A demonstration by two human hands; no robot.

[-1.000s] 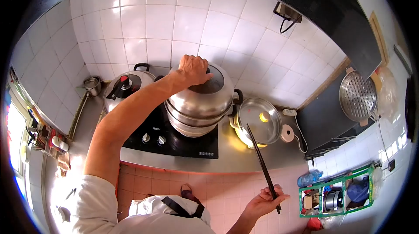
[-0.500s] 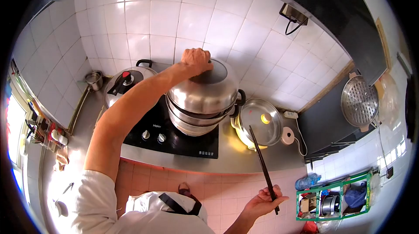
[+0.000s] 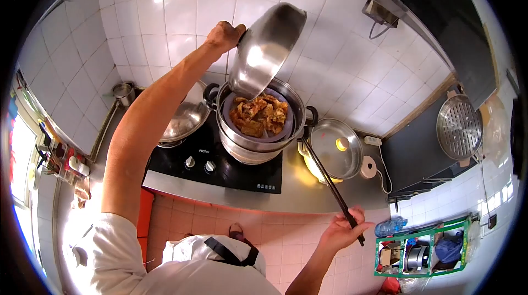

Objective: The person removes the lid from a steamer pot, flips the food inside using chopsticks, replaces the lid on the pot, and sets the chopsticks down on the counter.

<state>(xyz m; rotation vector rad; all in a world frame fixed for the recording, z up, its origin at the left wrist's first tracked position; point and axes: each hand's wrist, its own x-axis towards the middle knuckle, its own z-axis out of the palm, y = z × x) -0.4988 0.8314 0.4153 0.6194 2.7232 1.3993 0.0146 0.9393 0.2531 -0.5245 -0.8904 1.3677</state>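
My left hand (image 3: 224,37) is closed on the knob of a domed steel lid (image 3: 270,47), which is lifted and tilted on its side above the pot. Below it stands a steel steamer pot (image 3: 248,151) with black side handles, on the black gas stove (image 3: 220,171). Inside the pot sits a bowl (image 3: 281,136) filled with browned, fried-looking food pieces (image 3: 258,114). In my right hand (image 3: 344,229) is a pair of long dark chopsticks (image 3: 333,188), their tips pointing toward the pot's right handle.
Right of the stove is a yellow pot with a glass lid (image 3: 333,149), beside a round pink-white object (image 3: 368,167). A second lidded pan (image 3: 187,119) occupies the left burner. A small steel pot (image 3: 124,93) stands in the corner. A perforated steamer tray (image 3: 460,127) hangs at right.
The lid has been raised off the pot and tilted up to the left, uncovering the bowl of food. My right hand with the chopsticks has shifted slightly up and right.
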